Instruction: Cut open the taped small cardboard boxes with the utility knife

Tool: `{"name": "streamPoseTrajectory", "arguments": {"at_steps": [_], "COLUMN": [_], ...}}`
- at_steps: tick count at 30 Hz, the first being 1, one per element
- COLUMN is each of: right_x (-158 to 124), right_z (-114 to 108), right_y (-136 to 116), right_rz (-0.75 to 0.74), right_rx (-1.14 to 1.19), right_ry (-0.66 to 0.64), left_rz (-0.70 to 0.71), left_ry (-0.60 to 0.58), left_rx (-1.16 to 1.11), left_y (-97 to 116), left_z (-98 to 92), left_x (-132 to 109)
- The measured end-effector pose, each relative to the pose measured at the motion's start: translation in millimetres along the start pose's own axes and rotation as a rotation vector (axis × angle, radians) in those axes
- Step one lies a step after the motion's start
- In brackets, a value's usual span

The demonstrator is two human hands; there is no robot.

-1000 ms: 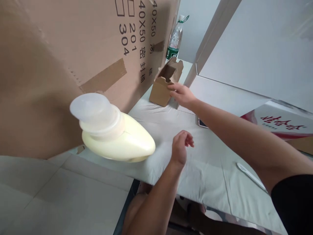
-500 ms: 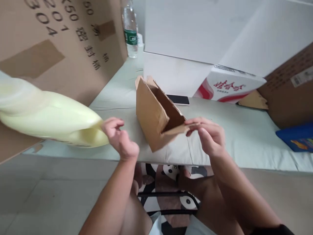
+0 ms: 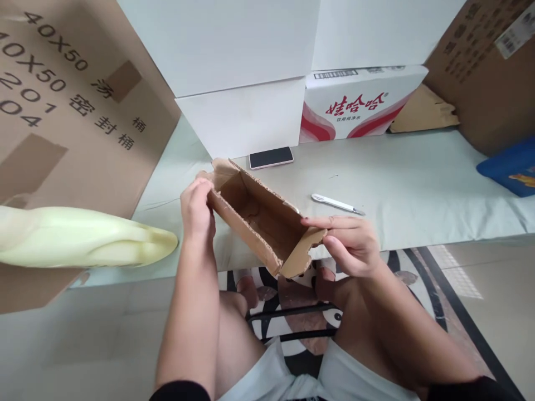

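Cardboard box [image 3: 246,229]: is slanting from far left to near right above the near edge of the table [image 3: 409,195], open mouth facing up; whether its underside is touching the cloth, I cannot tell.
Left hand [image 3: 195,206]: is gripping the box's far left end, fingers curling closed over the edge.
Right hand [image 3: 355,245]: is pinching the flap [image 3: 303,253] at the near right end, thumb and fingers almost together.
Step in hand: the person seems to be steadying the box and handling that flap.
Next move: is probably calling for a firm left hold while the right fingers are guiding the flap.
Beside the box: a phone [image 3: 271,158] is lying beyond, a yellow bottle [image 3: 92,236] is occupying the left.
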State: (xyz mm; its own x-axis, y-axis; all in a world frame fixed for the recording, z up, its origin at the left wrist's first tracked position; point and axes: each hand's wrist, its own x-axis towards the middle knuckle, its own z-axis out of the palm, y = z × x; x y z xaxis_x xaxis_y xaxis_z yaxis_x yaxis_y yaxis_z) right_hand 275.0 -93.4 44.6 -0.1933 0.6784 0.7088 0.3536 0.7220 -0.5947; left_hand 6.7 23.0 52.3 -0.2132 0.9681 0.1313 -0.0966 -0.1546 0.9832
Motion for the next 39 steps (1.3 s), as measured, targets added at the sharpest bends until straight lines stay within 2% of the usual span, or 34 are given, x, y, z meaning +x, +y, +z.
{"name": "streamPoseTrajectory", "arguments": {"at_steps": [3, 6, 9, 14, 18, 22, 23, 26, 29, 34, 39], "right_x": [-5, -9, -13, -15, -17, -20, -21, -21, -20, -16, -22], "right_z": [1, 6, 13, 28, 36, 42, 43, 45, 43, 38, 38], "right_y": [10, 22, 33, 46, 52, 57, 57, 55, 50, 47, 49], "right_rz": [0.057, 0.08, 0.102, 0.09, 0.11, 0.116, 0.117, 0.151, 0.141, 0.087, 0.128], "right_rx": [0.004, -0.037, -0.074, -0.105, -0.158, -0.191, -0.157, -0.005, -0.017, 0.004, 0.108], "right_ry": [0.062, 0.099, 0.07, 0.043, 0.117, 0.285, 0.291, 0.168, 0.039, -0.004, -0.01], "left_rz": [0.32, 0.442, 0.466, 0.465, 0.473, 0.48, 0.49, 0.519, 0.544, 0.644, 0.681], "left_ry": [0.057, 0.133, 0.134, 0.071, 0.022, -0.028, -0.029, -0.018, 0.008, 0.027, -0.084], "left_rx": [0.041, -0.013, -0.009, -0.003, -0.039, 0.071, 0.095, 0.158, 0.255, 0.5, 0.697], "left_y": [-9, -19, -27, -36, -39, -39, -40, -46, -54, -55, -47], "left_z": [2.3, 0.0, -6.5, -14.0, -14.1, -17.1, -18.4, -21.7, -23.1, -24.6, -31.0], "left_x": [-9, -20, -29, -39, -41, -42, -43, -47, -49, -47, -41]}}
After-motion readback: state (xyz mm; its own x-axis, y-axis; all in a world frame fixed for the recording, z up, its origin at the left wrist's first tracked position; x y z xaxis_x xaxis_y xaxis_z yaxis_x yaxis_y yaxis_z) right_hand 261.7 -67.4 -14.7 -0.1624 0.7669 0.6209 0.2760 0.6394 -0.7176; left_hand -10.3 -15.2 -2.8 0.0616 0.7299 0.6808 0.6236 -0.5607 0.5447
